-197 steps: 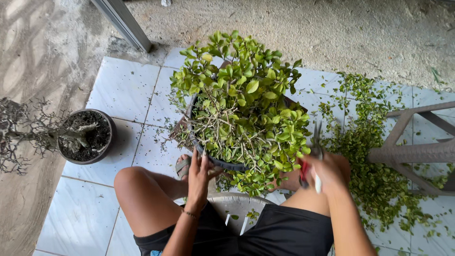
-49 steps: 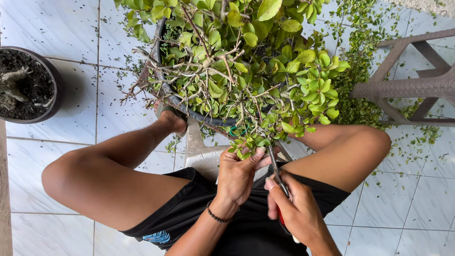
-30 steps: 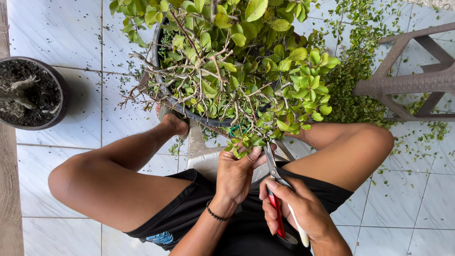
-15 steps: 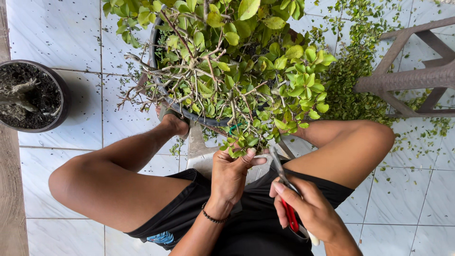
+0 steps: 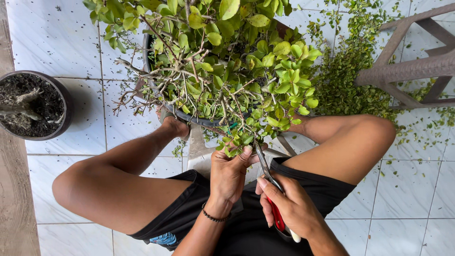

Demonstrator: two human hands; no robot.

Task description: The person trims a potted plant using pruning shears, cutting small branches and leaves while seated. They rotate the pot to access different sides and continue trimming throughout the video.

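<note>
Right hand [image 5: 294, 208] slid lower since earlier; shears [image 5: 268, 178] stay at twig [image 5: 234, 147].
Blades point up-left; left hand [image 5: 230, 173] fingers pinch twig, right fingers clamp handles.

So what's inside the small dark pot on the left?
The small dark pot holds dark soil and a pale bare stump. Its roots and the pot's left part aren't visible.

White tiled floor [image 5: 61, 42]; brown stool [image 5: 417, 66]

Leaf-strewn white tile floor [image 5: 61, 42]
</note>
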